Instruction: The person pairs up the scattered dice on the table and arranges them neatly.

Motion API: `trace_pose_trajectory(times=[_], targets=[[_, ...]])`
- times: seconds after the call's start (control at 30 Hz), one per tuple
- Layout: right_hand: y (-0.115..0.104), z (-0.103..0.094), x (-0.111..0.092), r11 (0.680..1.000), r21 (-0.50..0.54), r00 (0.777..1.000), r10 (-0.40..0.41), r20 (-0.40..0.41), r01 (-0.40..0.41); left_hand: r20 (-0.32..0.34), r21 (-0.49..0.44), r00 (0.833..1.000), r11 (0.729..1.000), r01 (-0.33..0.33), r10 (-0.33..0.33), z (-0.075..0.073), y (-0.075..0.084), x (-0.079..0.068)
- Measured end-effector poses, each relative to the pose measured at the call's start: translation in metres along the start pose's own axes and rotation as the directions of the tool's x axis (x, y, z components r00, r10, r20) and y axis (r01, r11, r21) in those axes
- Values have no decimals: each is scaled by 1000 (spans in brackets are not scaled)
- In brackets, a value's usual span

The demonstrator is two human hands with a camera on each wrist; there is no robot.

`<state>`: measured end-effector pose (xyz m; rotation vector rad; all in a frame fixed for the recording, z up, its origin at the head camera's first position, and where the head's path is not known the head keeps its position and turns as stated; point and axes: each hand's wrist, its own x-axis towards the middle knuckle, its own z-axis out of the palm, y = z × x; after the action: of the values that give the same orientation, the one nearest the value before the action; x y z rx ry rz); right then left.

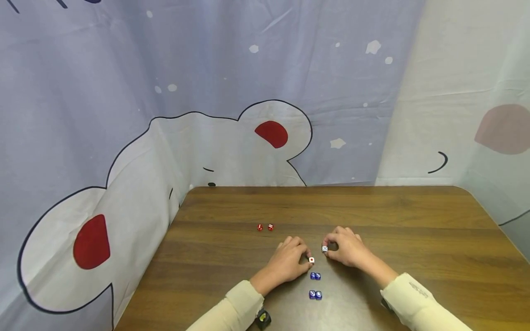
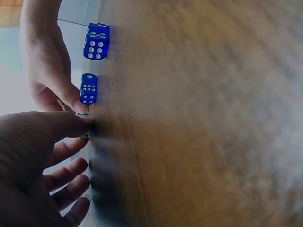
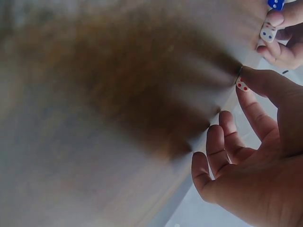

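Observation:
My left hand [image 1: 285, 261] pinches a white die [image 1: 311, 260] between thumb and index finger, its top face showing one large red dot. Across a small gap to the right, my right hand [image 1: 347, 247] pinches another white die [image 1: 325, 248] low over the table. The right wrist view shows red dots on the right hand's white die [image 3: 242, 85] and blue dots on the left hand's white die [image 3: 268, 33]. Just nearer than the hands lies a pair of blue dice [image 1: 315, 276] side by side. In the left wrist view, my thumb mostly covers the left die.
A second pair of blue dice [image 1: 315, 294] lies closer to me. Two red dice, one on the left [image 1: 259, 227] and one on the right [image 1: 271, 227], sit apart beyond my left hand. A printed curtain [image 1: 232, 69] hangs behind the brown wooden table [image 1: 414, 216].

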<state>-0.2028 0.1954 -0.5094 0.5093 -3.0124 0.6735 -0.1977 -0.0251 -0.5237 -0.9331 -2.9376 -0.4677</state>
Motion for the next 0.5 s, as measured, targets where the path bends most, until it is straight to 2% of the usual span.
trace_pose_trajectory(times=[0.5], targets=[[-9, 3, -12, 999, -12, 999, -42, -1, 42, 9, 16, 1000, 1000, 12, -13, 1, 1, 1]])
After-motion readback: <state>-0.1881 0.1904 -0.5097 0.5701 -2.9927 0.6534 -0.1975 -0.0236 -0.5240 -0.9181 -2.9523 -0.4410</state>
